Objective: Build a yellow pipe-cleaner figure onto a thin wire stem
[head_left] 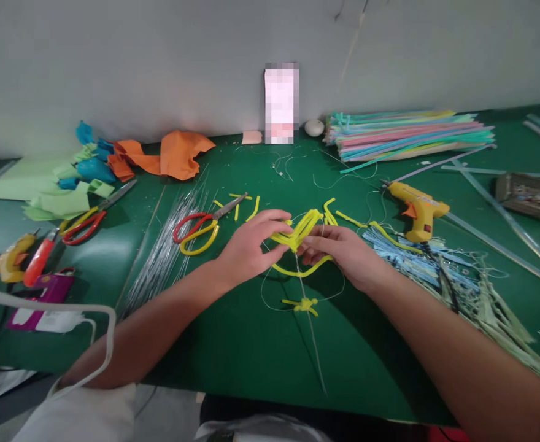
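Both hands hold a shape of bent yellow pipe cleaners (304,228) above the green table. My left hand (258,242) has its thumb and fingers closed on the left side of the loops. At the base of the loops, my right hand (329,245) pinches with thumb and forefinger; its other fingers are curled and partly hidden. A thin wire stem (313,344) runs down from the base toward me. Below the hands, a small knotted yellow piece (305,306) sits along this wire. A loose yellow strand curves under the hands.
Red-and-yellow scissors (200,230) lie left of my hands, by silver wires (164,245). A yellow glue gun (417,212) is at right, near blue tassels (417,264). Behind are bundled pipe cleaners (403,138), a blurred phone-like rectangle (281,101) and orange paper (182,153).
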### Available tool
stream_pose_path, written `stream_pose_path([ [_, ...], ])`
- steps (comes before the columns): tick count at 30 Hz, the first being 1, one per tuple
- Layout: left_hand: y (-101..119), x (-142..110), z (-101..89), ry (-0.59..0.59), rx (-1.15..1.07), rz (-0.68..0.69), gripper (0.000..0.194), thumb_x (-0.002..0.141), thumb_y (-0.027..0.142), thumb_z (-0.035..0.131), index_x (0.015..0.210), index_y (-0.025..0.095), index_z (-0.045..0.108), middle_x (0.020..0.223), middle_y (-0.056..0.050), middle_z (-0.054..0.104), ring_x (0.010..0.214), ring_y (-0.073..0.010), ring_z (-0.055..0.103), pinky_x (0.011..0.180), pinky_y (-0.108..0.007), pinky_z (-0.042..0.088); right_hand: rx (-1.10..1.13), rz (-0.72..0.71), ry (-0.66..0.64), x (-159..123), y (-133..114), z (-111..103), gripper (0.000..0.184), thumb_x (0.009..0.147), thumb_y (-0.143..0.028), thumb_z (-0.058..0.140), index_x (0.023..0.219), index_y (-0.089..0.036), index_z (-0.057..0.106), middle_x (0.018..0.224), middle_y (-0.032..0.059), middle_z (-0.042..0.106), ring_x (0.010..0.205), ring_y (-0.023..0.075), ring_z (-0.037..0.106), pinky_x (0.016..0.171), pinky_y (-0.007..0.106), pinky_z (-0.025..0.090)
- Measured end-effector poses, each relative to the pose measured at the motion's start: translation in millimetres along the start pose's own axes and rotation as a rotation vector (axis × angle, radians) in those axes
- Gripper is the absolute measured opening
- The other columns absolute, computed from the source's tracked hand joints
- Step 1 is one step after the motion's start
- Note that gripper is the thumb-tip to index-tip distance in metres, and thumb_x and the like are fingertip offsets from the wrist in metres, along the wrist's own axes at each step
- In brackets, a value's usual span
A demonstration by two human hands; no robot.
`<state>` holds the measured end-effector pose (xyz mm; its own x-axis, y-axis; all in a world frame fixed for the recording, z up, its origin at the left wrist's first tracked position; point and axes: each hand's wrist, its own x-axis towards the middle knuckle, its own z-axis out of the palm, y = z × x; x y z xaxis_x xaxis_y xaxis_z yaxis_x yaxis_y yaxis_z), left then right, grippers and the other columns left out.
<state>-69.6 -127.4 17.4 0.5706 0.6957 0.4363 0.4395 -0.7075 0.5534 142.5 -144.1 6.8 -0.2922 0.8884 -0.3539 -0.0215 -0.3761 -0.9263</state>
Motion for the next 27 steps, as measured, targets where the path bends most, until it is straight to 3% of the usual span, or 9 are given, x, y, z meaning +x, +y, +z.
stream_pose_path([
  [4,1,0,0.5,0.078,0.014,-0.012,0.027,0.084,0.013,0.064,0.110,0.019,0.061,0.125,-0.010,0.063,0.121,-0.0208,0.059,0.105,-0.043,0.048,-0.107,0.069,-0.092,-1,-1,0,0.028,0.070,-0.045,0.077,0.076,-0.018,0.074,0.075,0.0054,0.073,0.062,0.0135,0.062,0.060,0.028,0.049],
  [8,5,2,2.4,0.117,-0.103,-0.102,0.035,0.083,0.014,0.065,0.116,0.020,0.058,0.128,-0.009,0.061,0.121,-0.0219,0.058,0.104,-0.044,0.048,-0.126,0.048,-0.032,-1,3,3,0.019,0.066,-0.039,0.080,0.070,-0.021,0.075,0.069,0.0034,0.072,0.057,0.0118,0.058,0.055,0.026,0.047],
  [12,10,5,9.5,0.167,-0.509,-0.445,0.060,0.073,0.022,0.074,0.127,0.021,0.051,0.129,-0.012,0.061,0.114,-0.0243,0.061,0.085,-0.037,0.057,-0.052,0.003,0.055,-2,5,7,0.020,0.064,-0.039,0.081,0.069,-0.020,0.075,0.068,0.0029,0.071,0.058,0.0119,0.058,0.056,0.026,0.048],
  [15,15,7,15.2,0.079,-0.735,-0.751,0.033,0.071,0.029,0.075,0.099,0.015,0.064,0.097,-0.008,0.071,0.087,-0.0191,0.068,0.075,-0.035,0.056,-0.043,-0.010,0.090,-2,5,9,0.020,0.063,-0.038,0.082,0.069,-0.020,0.075,0.068,0.0026,0.071,0.060,0.0125,0.059,0.058,0.026,0.050],
  [17,19,8,17.6,0.030,-0.771,-0.875,0.021,0.069,0.030,0.076,0.081,0.015,0.067,0.081,-0.004,0.071,0.076,-0.0157,0.066,0.071,-0.032,0.054,-0.054,-0.008,0.097,-2,5,10,0.019,0.062,-0.037,0.082,0.067,-0.021,0.074,0.067,0.0025,0.071,0.060,0.0127,0.060,0.059,0.027,0.051],
  [21,22,10,18.8,0.041,-0.790,-0.945,0.016,0.065,0.027,0.080,0.072,0.015,0.070,0.071,-0.001,0.069,0.067,-0.0120,0.062,0.069,-0.029,0.050,-0.099,-0.012,0.109,-3,6,11,0.020,0.063,-0.037,0.082,0.065,-0.020,0.072,0.066,0.0019,0.070,0.059,0.0118,0.059,0.060,0.027,0.051],
  [27,16,9,18.9,0.046,-0.829,-0.919,0.014,0.065,0.027,0.080,0.070,0.016,0.073,0.068,-0.001,0.069,0.065,-0.0112,0.060,0.074,-0.030,0.049,-0.127,-0.023,0.085,-3,8,10,0.020,0.069,-0.038,0.078,0.067,-0.019,0.073,0.068,0.0029,0.070,0.061,0.0128,0.061,0.060,0.027,0.052],
])
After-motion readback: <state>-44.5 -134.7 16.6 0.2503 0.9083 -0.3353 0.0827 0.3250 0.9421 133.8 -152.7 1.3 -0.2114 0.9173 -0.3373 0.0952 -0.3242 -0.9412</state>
